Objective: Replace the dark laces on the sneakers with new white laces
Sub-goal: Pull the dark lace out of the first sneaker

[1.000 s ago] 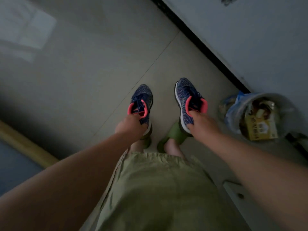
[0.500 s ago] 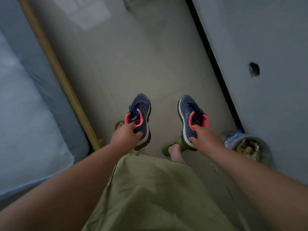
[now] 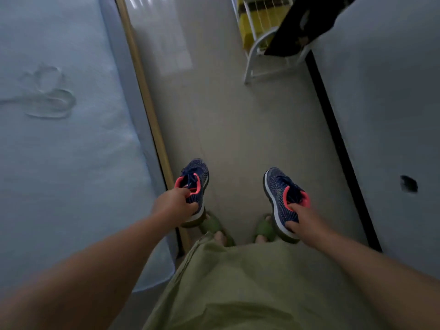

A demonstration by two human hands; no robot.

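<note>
Pinching each heel collar, left hand [image 3: 175,206] fingers on left sneaker [image 3: 195,186], right hand [image 3: 303,221] on right sneaker [image 3: 282,198].

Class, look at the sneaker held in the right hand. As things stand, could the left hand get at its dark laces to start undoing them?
Probably not yet. The left hand already holds the other sneaker by its heel, so its grip is taken. The right hand holds its sneaker apart from it, laces uncovered; setting one sneaker down would free the way.

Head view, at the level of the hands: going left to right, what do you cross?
Pale mattress → wooden bed rail → left hand holding the left sneaker → bare floor tiles → right sneaker gripped by the right hand → black baseboard → grey wall.
</note>
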